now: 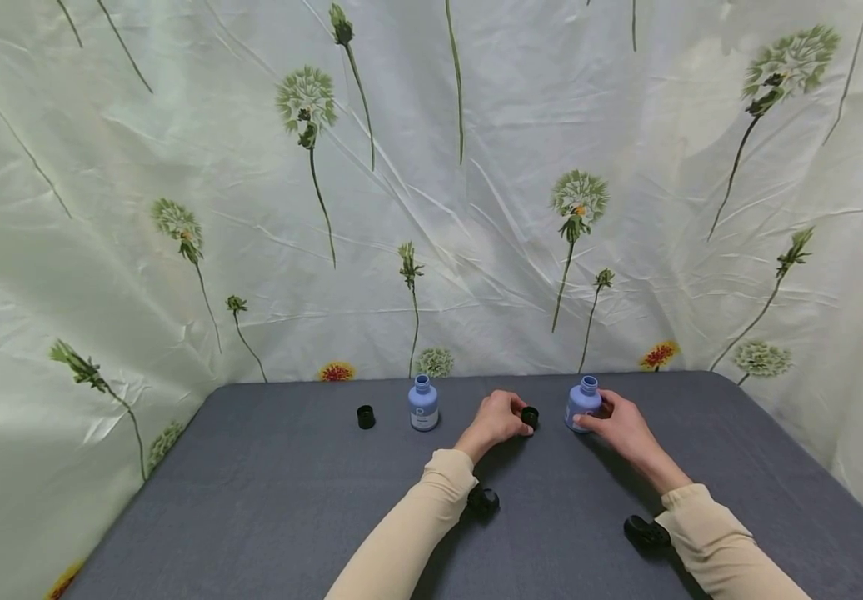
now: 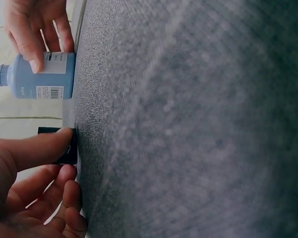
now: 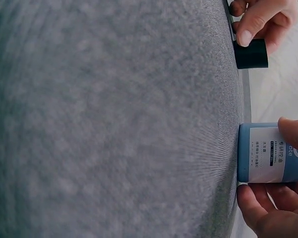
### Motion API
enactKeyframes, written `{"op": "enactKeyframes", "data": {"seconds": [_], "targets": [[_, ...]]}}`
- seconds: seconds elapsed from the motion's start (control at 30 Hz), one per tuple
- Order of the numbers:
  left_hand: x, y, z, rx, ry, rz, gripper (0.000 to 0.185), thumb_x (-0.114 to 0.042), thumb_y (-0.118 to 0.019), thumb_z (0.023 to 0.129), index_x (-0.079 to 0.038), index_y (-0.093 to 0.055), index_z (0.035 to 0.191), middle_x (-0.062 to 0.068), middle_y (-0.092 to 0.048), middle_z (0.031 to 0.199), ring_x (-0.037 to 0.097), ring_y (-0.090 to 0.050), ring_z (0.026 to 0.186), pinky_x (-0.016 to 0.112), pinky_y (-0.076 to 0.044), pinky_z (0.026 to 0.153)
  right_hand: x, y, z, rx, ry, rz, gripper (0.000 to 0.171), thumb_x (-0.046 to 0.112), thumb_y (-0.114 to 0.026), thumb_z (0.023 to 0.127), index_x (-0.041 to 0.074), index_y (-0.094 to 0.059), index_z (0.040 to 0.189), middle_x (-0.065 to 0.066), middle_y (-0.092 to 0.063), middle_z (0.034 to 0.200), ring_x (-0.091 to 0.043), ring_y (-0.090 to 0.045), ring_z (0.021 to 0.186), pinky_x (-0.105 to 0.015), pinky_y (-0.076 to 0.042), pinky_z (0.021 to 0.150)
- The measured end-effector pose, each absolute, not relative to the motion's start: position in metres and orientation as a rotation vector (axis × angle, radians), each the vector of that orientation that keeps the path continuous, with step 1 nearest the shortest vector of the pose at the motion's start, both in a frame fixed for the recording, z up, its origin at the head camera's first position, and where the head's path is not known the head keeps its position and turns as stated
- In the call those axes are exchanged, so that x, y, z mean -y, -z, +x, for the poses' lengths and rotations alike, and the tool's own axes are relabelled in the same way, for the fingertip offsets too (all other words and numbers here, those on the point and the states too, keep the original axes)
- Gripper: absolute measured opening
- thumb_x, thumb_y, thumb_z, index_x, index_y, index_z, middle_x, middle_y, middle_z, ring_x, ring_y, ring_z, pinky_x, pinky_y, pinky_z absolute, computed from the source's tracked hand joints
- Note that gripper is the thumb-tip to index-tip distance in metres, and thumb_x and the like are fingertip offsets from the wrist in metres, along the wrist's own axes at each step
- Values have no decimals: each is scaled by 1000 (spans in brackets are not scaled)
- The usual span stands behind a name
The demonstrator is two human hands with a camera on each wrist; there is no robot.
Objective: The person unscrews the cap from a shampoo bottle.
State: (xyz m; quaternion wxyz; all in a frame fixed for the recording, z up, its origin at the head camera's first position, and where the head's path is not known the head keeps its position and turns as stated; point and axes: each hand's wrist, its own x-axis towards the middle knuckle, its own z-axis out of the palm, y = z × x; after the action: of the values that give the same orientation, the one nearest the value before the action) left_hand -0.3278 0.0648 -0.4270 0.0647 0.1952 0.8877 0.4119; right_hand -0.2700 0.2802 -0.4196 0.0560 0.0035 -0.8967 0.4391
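Observation:
My left hand (image 1: pixel 501 418) pinches a black bottle cap (image 1: pixel 530 417) between thumb and fingers; the cap stands on the grey cloth. To its right, my right hand (image 1: pixel 622 427) grips a small blue bottle (image 1: pixel 583 406) round its body. That bottle is upright with its threaded neck bare, and its base meets the cloth. Its white printed label (image 3: pixel 265 154) shows in the right wrist view. The left wrist view has the cap (image 2: pixel 69 146) under my left thumb, with the held bottle (image 2: pixel 27 82) beyond it.
Left of my hands a second uncapped blue bottle (image 1: pixel 423 403) stands upright near the back of the grey-covered table (image 1: pixel 266 500). Another black cap (image 1: pixel 366 417) sits to its left. A white curtain with dandelion prints (image 1: pixel 476 208) hangs behind the table.

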Motion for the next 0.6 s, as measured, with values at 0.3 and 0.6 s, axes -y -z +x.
{"op": "enactKeyframes", "data": {"seconds": [0.3,0.6], "targets": [[-61,428,-328,-2630,-1280,607,30,-8,-83,78,-6,-73,106,-3,-63,84,11,-56,75,27,-47,70,-281,421,-269,2707,-1346,29,67,16,-71,91,-18,-37,138,-39,-49,129,-48,-53,116,-53,-48,90],[-52,429,-328,-2526,-1427,551,29,-10,-81,82,-8,-71,109,0,-64,94,13,-58,83,29,-50,68,-283,420,-262,2685,-1424,6,77,22,-71,92,-18,-30,143,-39,-43,137,-50,-46,125,-54,-44,97]]}}
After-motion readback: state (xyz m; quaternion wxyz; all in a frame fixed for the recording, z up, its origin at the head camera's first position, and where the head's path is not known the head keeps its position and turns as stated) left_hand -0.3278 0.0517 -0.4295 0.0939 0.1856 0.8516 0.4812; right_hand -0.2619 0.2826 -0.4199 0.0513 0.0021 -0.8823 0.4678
